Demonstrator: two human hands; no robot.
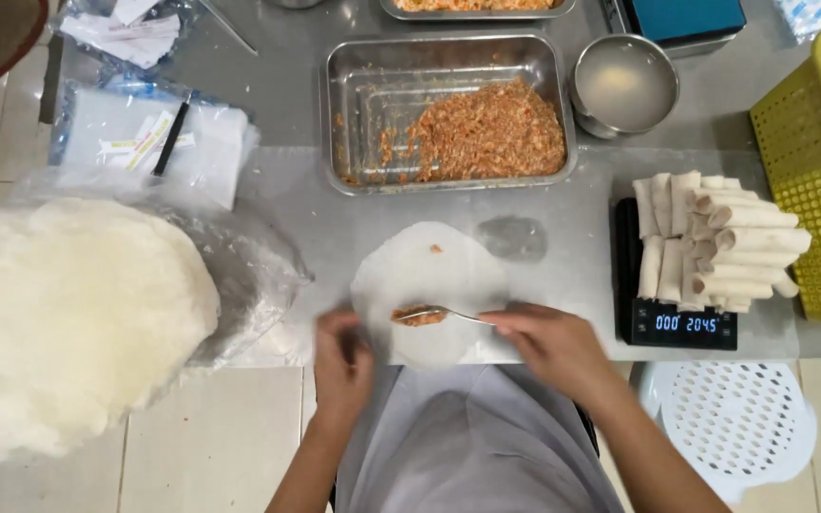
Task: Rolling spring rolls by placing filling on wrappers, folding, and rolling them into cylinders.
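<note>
Now: one wrapper [429, 275] | one spoon [448, 313], right hand [553, 347] | one tray [353, 104]

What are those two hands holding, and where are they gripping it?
The right hand holds a spoon by its handle end. The left hand holds nothing, resting on the round wrapper edge.
</note>
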